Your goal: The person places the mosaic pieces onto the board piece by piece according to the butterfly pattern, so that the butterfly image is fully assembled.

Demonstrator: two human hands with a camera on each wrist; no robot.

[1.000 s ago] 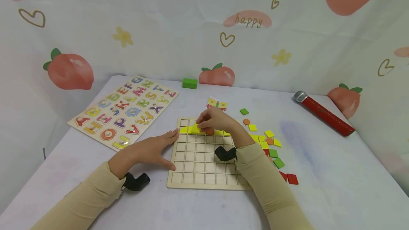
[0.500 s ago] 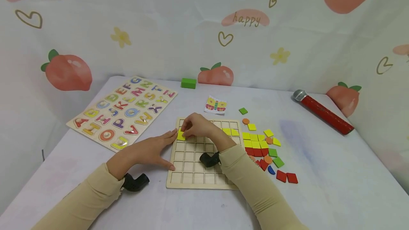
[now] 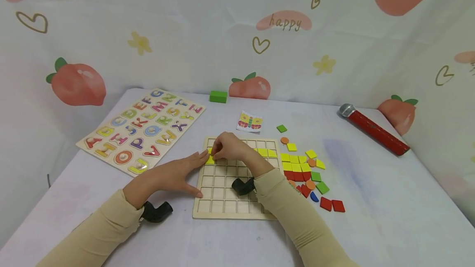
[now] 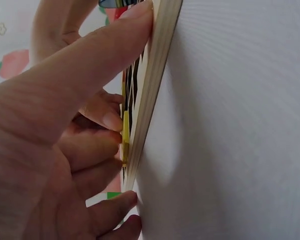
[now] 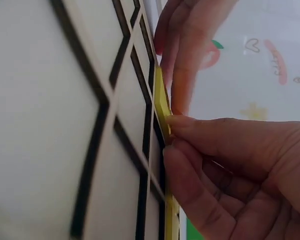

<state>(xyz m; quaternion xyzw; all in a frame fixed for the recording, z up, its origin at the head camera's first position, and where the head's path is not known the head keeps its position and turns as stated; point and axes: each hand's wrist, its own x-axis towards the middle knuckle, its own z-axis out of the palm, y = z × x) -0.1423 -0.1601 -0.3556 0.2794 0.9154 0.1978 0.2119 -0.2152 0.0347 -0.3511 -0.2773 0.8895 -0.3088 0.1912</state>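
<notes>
Right grip point(image 3: 231, 146) has shifted toward nine o'clock, pinching yellow tile point(image 5: 162, 100) near ten-o'clock corner of grid board point(image 3: 222, 216); left grip point(image 3: 177, 174) spread, touching nine-o'clock edge. Best keep tile level, square to board.

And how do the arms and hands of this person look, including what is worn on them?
The left hand and right hand are bare, without gloves. The left sleeve and right sleeve are beige fabric, ending near the wrists. A bent black fitting shows at each wrist, left and right.
</notes>
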